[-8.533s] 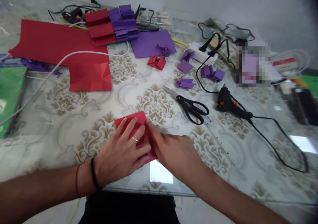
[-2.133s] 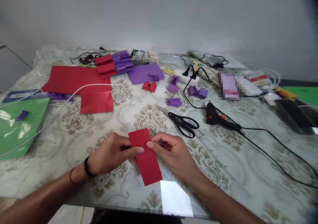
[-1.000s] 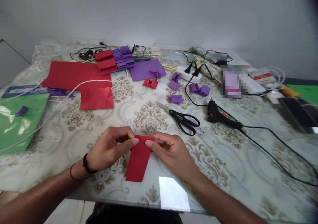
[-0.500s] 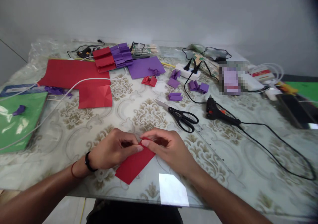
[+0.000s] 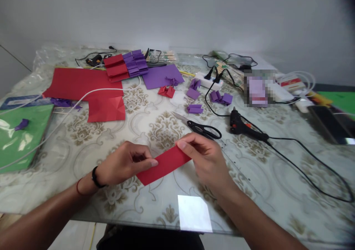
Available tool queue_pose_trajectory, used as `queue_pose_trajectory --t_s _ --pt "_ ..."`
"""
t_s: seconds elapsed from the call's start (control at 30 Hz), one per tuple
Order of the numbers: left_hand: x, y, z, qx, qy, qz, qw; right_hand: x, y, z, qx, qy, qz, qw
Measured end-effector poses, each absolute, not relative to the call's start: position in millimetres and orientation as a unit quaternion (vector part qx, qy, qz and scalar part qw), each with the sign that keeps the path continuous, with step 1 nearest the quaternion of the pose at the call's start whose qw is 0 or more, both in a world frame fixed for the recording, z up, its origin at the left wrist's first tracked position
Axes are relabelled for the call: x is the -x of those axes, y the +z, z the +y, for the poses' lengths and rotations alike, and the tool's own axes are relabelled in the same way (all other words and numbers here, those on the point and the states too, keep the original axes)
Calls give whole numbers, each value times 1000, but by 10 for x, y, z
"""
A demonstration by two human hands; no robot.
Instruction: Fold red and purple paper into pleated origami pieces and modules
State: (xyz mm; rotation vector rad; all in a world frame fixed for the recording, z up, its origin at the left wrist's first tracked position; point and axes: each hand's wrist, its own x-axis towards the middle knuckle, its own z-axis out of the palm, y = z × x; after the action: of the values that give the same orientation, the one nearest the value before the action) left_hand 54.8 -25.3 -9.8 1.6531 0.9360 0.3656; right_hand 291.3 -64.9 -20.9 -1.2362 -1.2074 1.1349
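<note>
A strip of red paper (image 5: 166,164) is stretched slantwise between both hands above the patterned tabletop. My left hand (image 5: 130,163) pinches its upper left edge between thumb and fingers. At the strip's right end, my right hand (image 5: 206,159) grips it with the thumb on top and the fingers behind. Just beyond the right hand lie black-handled scissors (image 5: 201,126), their handles partly covered by that hand. Small folded purple paper pieces (image 5: 195,108) and a folded red paper piece (image 5: 166,91) rest farther back.
A black glue gun (image 5: 244,126) with a looping cord lies at right. Behind it stands a white power strip (image 5: 208,80). Red sheets (image 5: 83,81) and a green pack (image 5: 22,146) are at left, crossed by a white cable (image 5: 91,90). A phone (image 5: 330,122) lies far right.
My right hand has moved right and slightly up, drawing the paper strip into a flatter slant. My left hand has shifted a little, still pinching the strip.
</note>
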Motion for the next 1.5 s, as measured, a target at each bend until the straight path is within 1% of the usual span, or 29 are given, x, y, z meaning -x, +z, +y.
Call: queue_pose_trajectory --t_s 0.13,0.2,0.33,0.5,0.57,0.67,0.73,0.8,0.93,1.07,1.13,1.2,1.27,1.37,1.43,1.5 --pt "-473 -72 -180 -715 169 405 544 -3081 -251 -578 517 442 -468 565" --pt "-437 -49 -145 -724 165 406 533 -3139 -275 -542 520 430 -466 572" --pt "-405 -8 -115 -759 147 393 498 -3135 -310 -493 533 426 -503 530" --pt "-501 -52 -205 -755 120 371 527 -2919 -254 -557 526 457 -529 485" --pt "-548 -106 -250 -761 104 375 518 -2830 -231 -600 512 485 -535 465" --pt "-581 -182 -283 -743 143 408 510 -2759 -234 -631 495 524 -520 458" --pt "-581 -209 -283 -707 183 431 530 -2747 -252 -628 493 542 -507 454" --pt "-576 -214 -281 -677 195 431 564 -2748 -265 -618 496 547 -505 447" --pt "-581 -203 -304 -684 117 389 605 -2747 -261 -613 504 530 -508 455" --pt "-603 -201 -327 -704 82 394 586 -2747 -248 -629 497 524 -528 448" --pt "-606 -186 -312 -704 101 402 577 -2754 -238 -640 493 519 -548 433" --pt "-599 -157 -278 -690 147 402 584 -2763 -226 -651 487 515 -573 412" --pt "-585 -124 -239 -669 202 400 593 -2766 -213 -663 470 513 -616 369" --pt "-565 -108 -209 -655 235 395 600 -2754 -207 -681 445 512 -670 302" --pt "-556 -128 -217 -651 234 390 608 -2740 -214 -688 454 518 -659 301" --pt "-553 -160 -239 -651 223 387 614 -2729 -226 -687 473 530 -627 319"
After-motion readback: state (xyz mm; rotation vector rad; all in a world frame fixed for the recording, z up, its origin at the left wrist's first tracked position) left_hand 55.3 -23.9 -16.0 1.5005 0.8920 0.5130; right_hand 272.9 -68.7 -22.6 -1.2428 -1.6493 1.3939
